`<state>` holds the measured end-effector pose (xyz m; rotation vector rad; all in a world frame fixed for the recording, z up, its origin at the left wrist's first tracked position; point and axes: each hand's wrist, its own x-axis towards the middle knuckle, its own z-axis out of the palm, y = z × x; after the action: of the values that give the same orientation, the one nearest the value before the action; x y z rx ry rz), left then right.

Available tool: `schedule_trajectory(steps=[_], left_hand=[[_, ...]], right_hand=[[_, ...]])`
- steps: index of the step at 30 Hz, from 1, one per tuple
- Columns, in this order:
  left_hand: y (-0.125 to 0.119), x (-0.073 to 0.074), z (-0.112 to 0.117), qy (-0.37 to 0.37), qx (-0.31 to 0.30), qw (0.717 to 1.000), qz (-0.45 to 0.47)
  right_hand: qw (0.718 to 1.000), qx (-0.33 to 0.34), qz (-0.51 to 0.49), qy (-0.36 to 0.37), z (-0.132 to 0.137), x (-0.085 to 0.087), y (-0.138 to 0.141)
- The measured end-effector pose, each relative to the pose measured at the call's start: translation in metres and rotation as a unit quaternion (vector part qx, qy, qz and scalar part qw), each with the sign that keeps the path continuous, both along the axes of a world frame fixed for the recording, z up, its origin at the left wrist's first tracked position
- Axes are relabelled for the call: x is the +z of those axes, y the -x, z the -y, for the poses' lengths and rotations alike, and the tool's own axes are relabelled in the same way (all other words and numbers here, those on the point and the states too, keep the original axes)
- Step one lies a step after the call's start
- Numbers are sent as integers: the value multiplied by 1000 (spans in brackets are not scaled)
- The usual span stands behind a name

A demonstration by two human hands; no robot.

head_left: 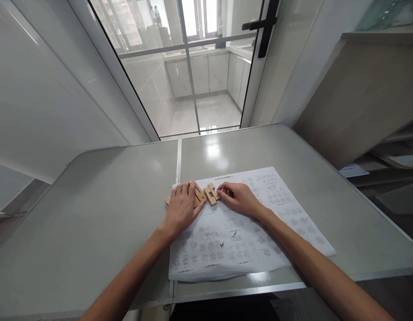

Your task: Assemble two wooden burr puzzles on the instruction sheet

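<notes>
Several notched wooden puzzle pieces (206,192) lie at the far edge of a printed instruction sheet (246,232) on a grey table (109,214). My left hand (183,206) lies flat over some of the pieces, fingers stretched out and pressing them down. My right hand (236,197) is curled, its fingertips pinching the right end of one wooden piece (213,194). One piece end (167,200) pokes out left of my left hand.
The table has a seam (178,165) down its middle and rounded corners. A glass sliding door (193,67) stands beyond the far edge. Wooden shelving (370,98) with papers stands at the right.
</notes>
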<state>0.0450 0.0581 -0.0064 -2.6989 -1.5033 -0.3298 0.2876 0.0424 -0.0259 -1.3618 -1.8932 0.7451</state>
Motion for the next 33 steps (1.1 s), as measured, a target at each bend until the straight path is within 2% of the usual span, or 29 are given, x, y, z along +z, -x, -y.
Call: schedule_trajectory(steps=[9, 15, 24, 28, 33], left_hand=[[-4, -4, 6, -1, -30, 1000, 8], [-7, -9, 30, -10, -49, 998, 28], [0, -11, 72, -2, -73, 996, 53], [4, -11, 87, 4, -99, 992, 72], [1, -10, 97, -5, -146, 987, 72]], right_hand=[[1000, 8, 2, 2, 1, -2, 0], [996, 62, 53, -29, 5, -1, -1], [992, 43, 93, -67, 7, -3, 4], [988, 52, 119, -85, 3, 0, 16], [980, 72, 162, -86, -10, 10, 51]])
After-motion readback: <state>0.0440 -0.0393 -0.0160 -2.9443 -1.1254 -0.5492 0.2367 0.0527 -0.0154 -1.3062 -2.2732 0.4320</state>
